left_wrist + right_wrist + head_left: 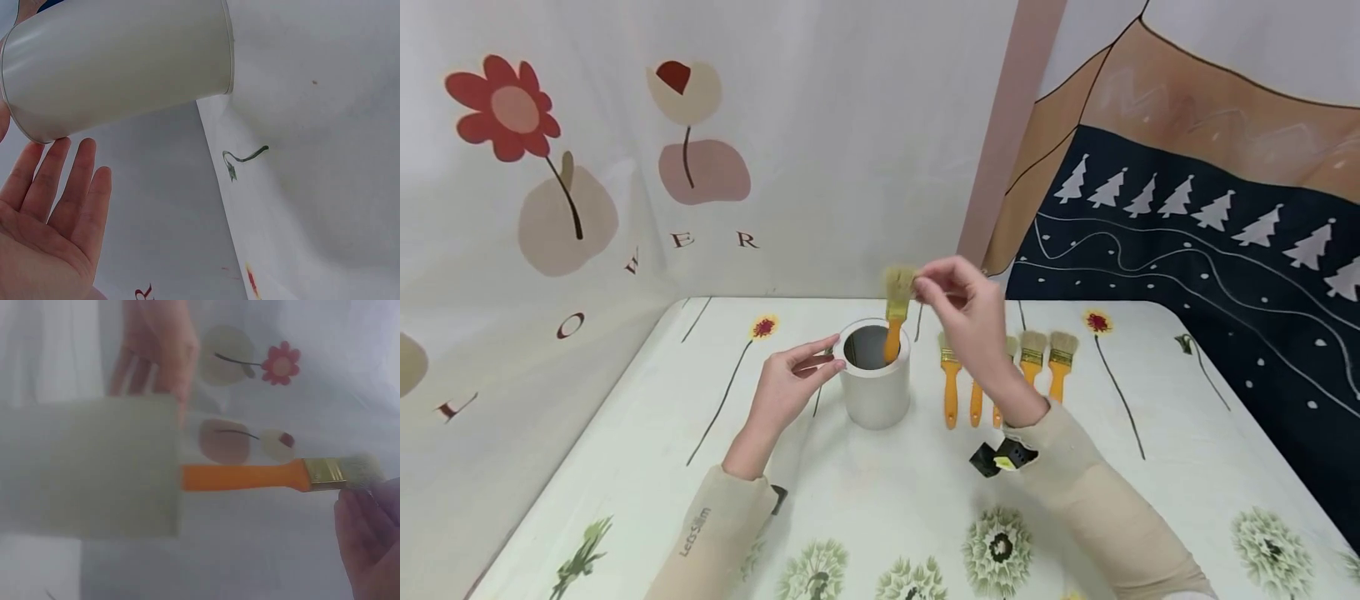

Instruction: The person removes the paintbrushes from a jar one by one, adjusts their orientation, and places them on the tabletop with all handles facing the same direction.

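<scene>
A white cylindrical can (877, 400) stands upright on the table, its open top showing a dark grey inside. My left hand (790, 383) touches the can's rim from the left; in the left wrist view its fingers (81, 181) are nearly straight against the wall. My right hand (973, 321) pinches a paintbrush (896, 308) by its pale bristles. The brush hangs bristles up, and its orange handle (240, 477) reaches down into the can's mouth. Whether the handle tip touches the bottom is hidden.
Several more orange-handled paintbrushes (1062, 362) lie in a row right of the can, partly hidden behind my right forearm. The white tablecloth (880, 500) has printed flowers. Hanging cloths (850, 150) rise behind and at the sides.
</scene>
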The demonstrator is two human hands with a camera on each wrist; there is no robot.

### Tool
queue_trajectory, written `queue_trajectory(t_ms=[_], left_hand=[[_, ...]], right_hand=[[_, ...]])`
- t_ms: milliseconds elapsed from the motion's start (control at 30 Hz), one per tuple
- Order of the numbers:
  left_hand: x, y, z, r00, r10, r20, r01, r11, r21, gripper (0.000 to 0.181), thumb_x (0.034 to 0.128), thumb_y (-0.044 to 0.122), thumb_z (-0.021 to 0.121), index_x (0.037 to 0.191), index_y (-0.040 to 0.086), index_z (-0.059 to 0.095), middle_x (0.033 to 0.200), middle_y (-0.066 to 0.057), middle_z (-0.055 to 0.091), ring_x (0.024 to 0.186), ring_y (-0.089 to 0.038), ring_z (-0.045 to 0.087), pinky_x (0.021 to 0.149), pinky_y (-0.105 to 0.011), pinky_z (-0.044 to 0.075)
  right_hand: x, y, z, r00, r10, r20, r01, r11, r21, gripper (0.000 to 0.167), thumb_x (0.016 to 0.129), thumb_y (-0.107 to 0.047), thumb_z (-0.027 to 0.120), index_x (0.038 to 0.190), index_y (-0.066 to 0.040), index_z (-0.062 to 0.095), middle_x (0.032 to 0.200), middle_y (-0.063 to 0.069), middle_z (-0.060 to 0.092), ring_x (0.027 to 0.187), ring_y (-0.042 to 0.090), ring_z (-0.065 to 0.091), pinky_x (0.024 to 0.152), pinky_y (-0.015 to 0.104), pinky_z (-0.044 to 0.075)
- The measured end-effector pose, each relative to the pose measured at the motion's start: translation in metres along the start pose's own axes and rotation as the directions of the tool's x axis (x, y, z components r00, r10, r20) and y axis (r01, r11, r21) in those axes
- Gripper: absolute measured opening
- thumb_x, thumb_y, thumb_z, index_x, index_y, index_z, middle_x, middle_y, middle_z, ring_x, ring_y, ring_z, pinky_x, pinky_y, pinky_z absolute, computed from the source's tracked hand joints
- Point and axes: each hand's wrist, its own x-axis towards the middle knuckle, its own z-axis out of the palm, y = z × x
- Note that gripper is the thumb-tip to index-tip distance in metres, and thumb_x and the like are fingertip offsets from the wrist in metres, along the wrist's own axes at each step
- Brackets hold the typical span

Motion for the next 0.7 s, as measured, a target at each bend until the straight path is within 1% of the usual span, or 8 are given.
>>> queue_trajectory(t_ms=[67, 200, 267, 300, 400, 500, 600, 700], left_hand=[[-0.001, -0.001, 0.000, 1.000, 0.002, -0.001, -0.002, 1.000, -0.006, 0.044, 0.0891, 0.027, 0.077, 0.131, 0.017, 0.068, 0.128, -0.010, 0.070, 0.112, -0.026, 0.071, 0.095, -0.031, 0.059], [0.000, -0.003, 0.001, 1.000, 0.005, -0.005, -0.005, 1.000, -0.014, 0.043, 0.0888, 0.025, 0.077, 0.130, 0.017, 0.069, 0.126, -0.011, 0.071, 0.111, -0.026, 0.071, 0.094, -0.031, 0.059], [0.001, -0.003, 0.002, 1.000, 0.005, -0.008, -0.005, 1.000, -0.014, 0.042, 0.0884, 0.026, 0.077, 0.129, 0.017, 0.069, 0.126, -0.010, 0.071, 0.111, -0.026, 0.071, 0.094, -0.032, 0.059], [0.002, -0.003, 0.002, 1.000, 0.002, -0.008, -0.002, 1.000, -0.016, 0.042, 0.0882, 0.025, 0.078, 0.129, 0.018, 0.069, 0.126, -0.009, 0.071, 0.111, -0.025, 0.071, 0.094, -0.032, 0.059], [0.002, -0.003, 0.001, 1.000, -0.006, -0.010, 0.006, 1.000, -0.014, 0.043, 0.0881, 0.025, 0.078, 0.129, 0.018, 0.069, 0.126, -0.010, 0.071, 0.111, -0.026, 0.071, 0.094, -0.034, 0.060], [0.002, -0.003, 0.001, 1.000, -0.008, -0.008, 0.008, 1.000, -0.014, 0.043, 0.0880, 0.026, 0.078, 0.130, 0.018, 0.069, 0.127, -0.010, 0.070, 0.111, -0.026, 0.071, 0.095, -0.035, 0.060], [0.003, -0.003, 0.001, 1.000, -0.003, -0.008, 0.003, 1.000, -0.013, 0.043, 0.0880, 0.026, 0.078, 0.130, 0.018, 0.069, 0.128, -0.009, 0.070, 0.111, -0.027, 0.071, 0.094, -0.036, 0.060], [0.002, -0.002, 0.001, 1.000, -0.001, -0.008, 0.001, 1.000, -0.011, 0.043, 0.0880, 0.025, 0.078, 0.129, 0.018, 0.069, 0.128, -0.009, 0.070, 0.110, -0.027, 0.071, 0.094, -0.037, 0.060]], right_hand=[[0.009, -0.005, -0.009, 0.998, -0.026, -0.057, 0.028, 0.999, 0.034, 0.009, 0.093, 0.001, 0.066, 0.098, 0.008, 0.067, 0.090, 0.016, 0.072, 0.077, 0.002, 0.070, 0.070, 0.023, 0.062], [0.022, -0.011, -0.033, 0.986, -0.043, -0.164, 0.055, 0.996, 0.070, 0.012, 0.094, 0.000, 0.066, 0.100, 0.010, 0.065, 0.089, -0.001, 0.073, 0.077, 0.005, 0.072, 0.070, 0.023, 0.062], [0.025, -0.013, -0.048, 0.980, -0.031, -0.195, 0.044, 0.997, 0.063, 0.011, 0.094, -0.002, 0.066, 0.100, 0.006, 0.066, 0.090, -0.009, 0.072, 0.079, 0.006, 0.073, 0.072, 0.022, 0.062], [0.026, -0.013, -0.055, 0.978, -0.014, -0.207, 0.028, 0.997, 0.066, 0.010, 0.094, -0.004, 0.066, 0.101, 0.004, 0.066, 0.090, -0.011, 0.073, 0.080, 0.006, 0.073, 0.072, 0.021, 0.062], [0.026, -0.009, -0.078, 0.972, 0.036, -0.232, -0.029, 0.999, 0.031, 0.007, 0.095, -0.005, 0.066, 0.101, -0.002, 0.068, 0.093, -0.010, 0.074, 0.084, 0.005, 0.073, 0.074, 0.019, 0.061], [0.022, 0.001, -0.101, 0.960, 0.082, -0.268, -0.094, 0.995, -0.032, 0.006, 0.095, -0.006, 0.066, 0.100, -0.004, 0.069, 0.094, -0.012, 0.073, 0.083, 0.003, 0.073, 0.074, 0.017, 0.061], [0.016, 0.014, -0.124, 0.945, 0.123, -0.303, -0.165, 0.980, -0.116, 0.008, 0.095, -0.007, 0.066, 0.101, -0.004, 0.069, 0.094, -0.016, 0.072, 0.082, 0.001, 0.072, 0.073, 0.015, 0.060], [0.010, 0.029, -0.146, 0.927, 0.178, -0.331, -0.241, 0.958, -0.158, 0.012, 0.095, -0.008, 0.066, 0.104, 0.000, 0.068, 0.090, -0.019, 0.071, 0.080, -0.002, 0.070, 0.072, 0.012, 0.058]])
